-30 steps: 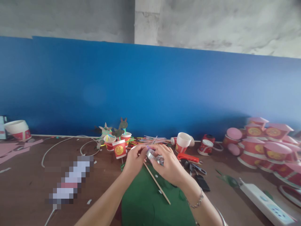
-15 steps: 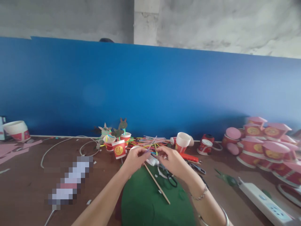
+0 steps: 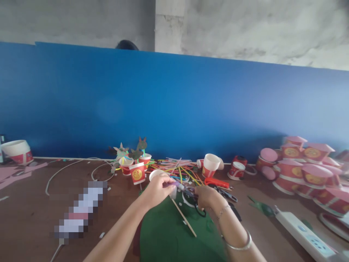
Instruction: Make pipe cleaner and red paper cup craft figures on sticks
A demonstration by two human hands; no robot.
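My left hand [image 3: 160,190] is closed in a pinch on a thin purple straw [image 3: 172,183], which points right. My right hand [image 3: 207,198] is closed around the dark-handled scissors [image 3: 188,191], and their blades reach left toward the straw's tip. Whether the blades touch the straw I cannot tell. A small whitish, see-through piece [image 3: 173,193] sits just under the left fingertips. Below the hands, a thin wooden stick [image 3: 184,218] lies on the green mat [image 3: 169,236]. Beside the left hand stands a white-rimmed paper cup [image 3: 155,174], partly hidden.
Loose coloured straws [image 3: 174,163] are spread behind the hands. Red paper cups [image 3: 137,173] with animal cut-outs stand left of them. To the right are a red-handled tool [image 3: 217,182], a stack of pink-topped cups [image 3: 302,169] and a power strip [image 3: 305,231]. A blue partition [image 3: 174,102] closes the back.
My right hand has moved right and down and closed on the scissors, having been open near the left fingertips. My left hand keeps its pinch on the straw.
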